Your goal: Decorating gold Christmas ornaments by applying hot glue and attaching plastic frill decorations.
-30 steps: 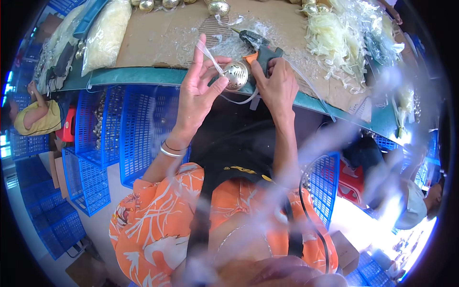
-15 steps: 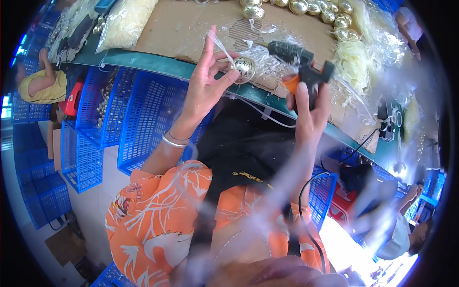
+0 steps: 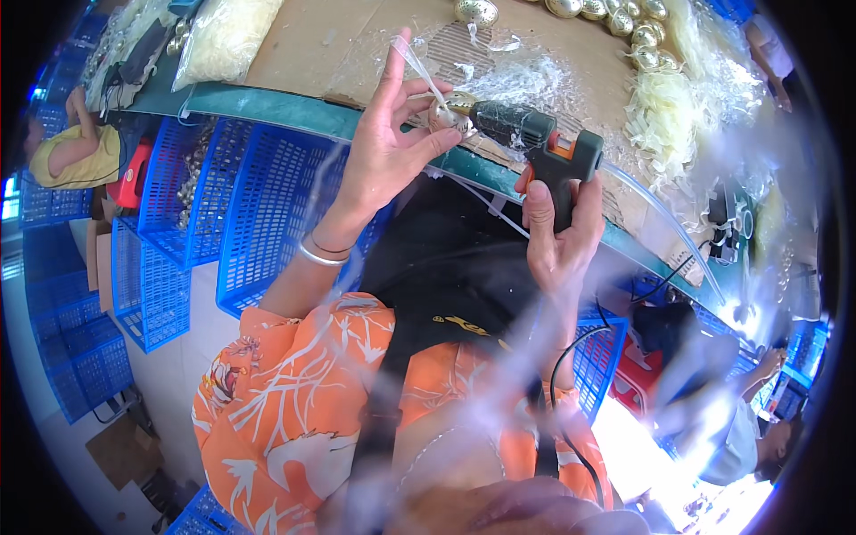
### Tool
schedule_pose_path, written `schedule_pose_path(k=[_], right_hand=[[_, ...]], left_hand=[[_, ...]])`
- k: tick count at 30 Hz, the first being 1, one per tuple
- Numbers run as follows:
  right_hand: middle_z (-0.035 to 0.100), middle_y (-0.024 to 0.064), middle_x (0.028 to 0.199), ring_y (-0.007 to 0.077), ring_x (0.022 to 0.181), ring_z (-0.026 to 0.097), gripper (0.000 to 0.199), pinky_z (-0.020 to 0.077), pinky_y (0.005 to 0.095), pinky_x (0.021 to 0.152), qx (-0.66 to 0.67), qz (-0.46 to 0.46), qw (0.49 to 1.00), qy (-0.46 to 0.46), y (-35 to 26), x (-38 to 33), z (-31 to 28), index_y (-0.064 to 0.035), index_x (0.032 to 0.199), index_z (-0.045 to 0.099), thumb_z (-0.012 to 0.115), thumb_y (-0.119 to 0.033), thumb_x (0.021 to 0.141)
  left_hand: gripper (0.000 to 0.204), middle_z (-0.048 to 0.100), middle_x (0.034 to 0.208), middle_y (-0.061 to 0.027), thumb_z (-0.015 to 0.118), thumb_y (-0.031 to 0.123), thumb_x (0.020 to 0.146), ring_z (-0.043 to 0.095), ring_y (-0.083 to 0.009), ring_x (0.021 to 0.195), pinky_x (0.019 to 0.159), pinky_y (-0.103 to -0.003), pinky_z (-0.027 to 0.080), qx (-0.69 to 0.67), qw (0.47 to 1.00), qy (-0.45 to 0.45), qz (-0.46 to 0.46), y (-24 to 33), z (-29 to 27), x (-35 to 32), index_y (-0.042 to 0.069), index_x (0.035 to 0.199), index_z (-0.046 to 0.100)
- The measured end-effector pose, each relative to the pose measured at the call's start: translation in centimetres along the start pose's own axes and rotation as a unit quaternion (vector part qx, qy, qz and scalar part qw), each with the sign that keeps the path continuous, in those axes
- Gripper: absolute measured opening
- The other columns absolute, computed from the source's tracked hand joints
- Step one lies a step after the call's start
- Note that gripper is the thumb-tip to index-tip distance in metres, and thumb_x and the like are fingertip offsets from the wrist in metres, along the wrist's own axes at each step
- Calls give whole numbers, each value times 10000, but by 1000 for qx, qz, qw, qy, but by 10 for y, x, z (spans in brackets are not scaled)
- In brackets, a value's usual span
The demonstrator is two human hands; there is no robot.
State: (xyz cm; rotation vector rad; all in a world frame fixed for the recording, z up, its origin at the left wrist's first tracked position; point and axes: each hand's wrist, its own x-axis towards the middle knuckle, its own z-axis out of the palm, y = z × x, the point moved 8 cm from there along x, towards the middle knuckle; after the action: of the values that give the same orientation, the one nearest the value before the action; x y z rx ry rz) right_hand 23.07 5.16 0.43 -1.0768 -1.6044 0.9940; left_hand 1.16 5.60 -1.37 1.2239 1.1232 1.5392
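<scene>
The left hand (image 3: 383, 152) pinches a small gold ball ornament (image 3: 443, 114) between thumb and fingertips, a clear thin strip (image 3: 417, 67) rising from that grip, held up just over the front edge of the counter (image 3: 294, 107). The right hand (image 3: 557, 236) is wrapped tight around the handle of a black and orange glue gun (image 3: 539, 143), nozzle touching the ornament. A silver bangle (image 3: 316, 256) sits on the left wrist. More gold balls (image 3: 615, 11) line the far side of the counter, with pale shredded filler (image 3: 664, 116) beside them. Blue plastic crates (image 3: 223, 196) stack below the counter.
</scene>
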Motion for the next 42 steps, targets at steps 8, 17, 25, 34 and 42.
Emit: schedule_pose_path(k=[8,17,25,34,42], right_hand=[[740,135,899,161,733,672,450,528,298,682,35,30,999,21,4,-3,-9,29,1319,552,689,-271,1013],[678,67,821,93,655,596,412,467,238,574,84,52,995,5,13,-3,-7,23,1300,551,669,-263,1027],[650,51,818,67,602,528,341,414,220,534,156,84,984,-4,29,-4,-5,17,1265,548,641,-226,1044],[705,74,992,133,748,600,363,504,294,741,188,84,970,126,63,8,-9,6,1361,534,485,-251,1110],[703,167,812,387,772,683,197,529,408,717,-190,60,971,131,49,10,-75,-6,970,741,633,-169,990]], left_hand=[[1152,599,1334,-151,744,-121,842,632,-142,1056,984,-345,572,10,1000,-22,4,5,2,-1,210,1681,27],[1099,594,1304,-150,707,-149,850,581,-222,1257,985,-338,564,-21,998,-46,24,6,6,-5,178,1682,67],[1098,600,1301,-165,712,-128,852,592,-239,1260,998,-364,566,-26,998,-43,36,9,9,-7,168,1681,56],[1105,589,1304,-179,734,-97,853,627,-230,1162,968,-363,590,16,999,22,34,17,4,-13,139,1675,35],[1155,593,1252,-144,815,-30,822,595,-206,1125,940,-344,571,73,996,46,39,27,9,-12,125,1676,54]])
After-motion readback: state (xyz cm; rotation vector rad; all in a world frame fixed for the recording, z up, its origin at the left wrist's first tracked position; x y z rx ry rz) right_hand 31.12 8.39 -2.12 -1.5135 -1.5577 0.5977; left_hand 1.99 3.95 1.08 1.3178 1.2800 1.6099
